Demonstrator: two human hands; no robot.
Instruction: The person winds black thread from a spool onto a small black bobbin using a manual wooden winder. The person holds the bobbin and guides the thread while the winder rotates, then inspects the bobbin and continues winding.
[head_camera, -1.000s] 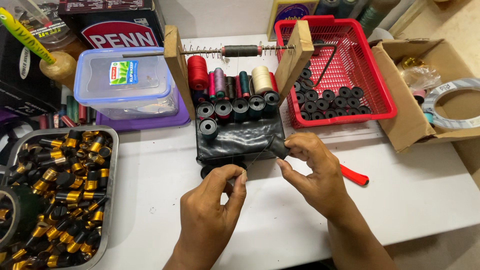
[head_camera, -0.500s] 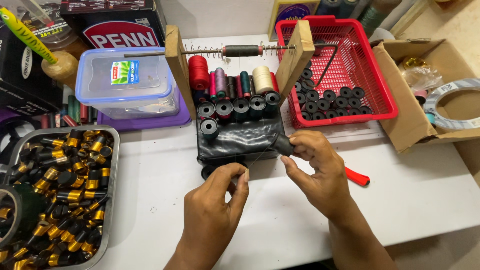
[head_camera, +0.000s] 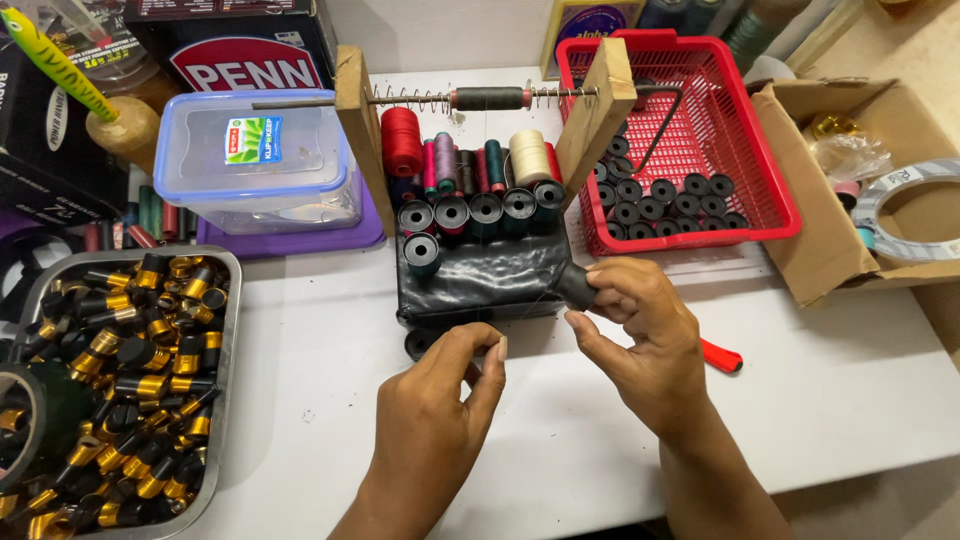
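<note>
White tabletop (head_camera: 800, 390) carried the whole clutter. At its left edge a metal tray (head_camera: 228, 330) was heaped with black-and-gold sleeves (head_camera: 130, 380); behind it a clear lidded box (head_camera: 262, 160) sat on a purple lid. A red basket (head_camera: 700, 130) held black spools along its near side, and a cardboard box (head_camera: 850, 200) stood at the far right. Between two wooden uprights a sprung rod (head_camera: 480, 98) spanned over coloured thread spools (head_camera: 470, 165) and a black pad (head_camera: 480, 285). The right hand (head_camera: 640, 350) gripped a small black spool (head_camera: 574, 287) at the pad's near right corner, fingers closed around it. The left hand (head_camera: 440, 420) pinched thumb and forefinger narrowly together on a fine thread, barely visible. A red-handled tool (head_camera: 722, 356) lay just behind the right wrist.
</note>
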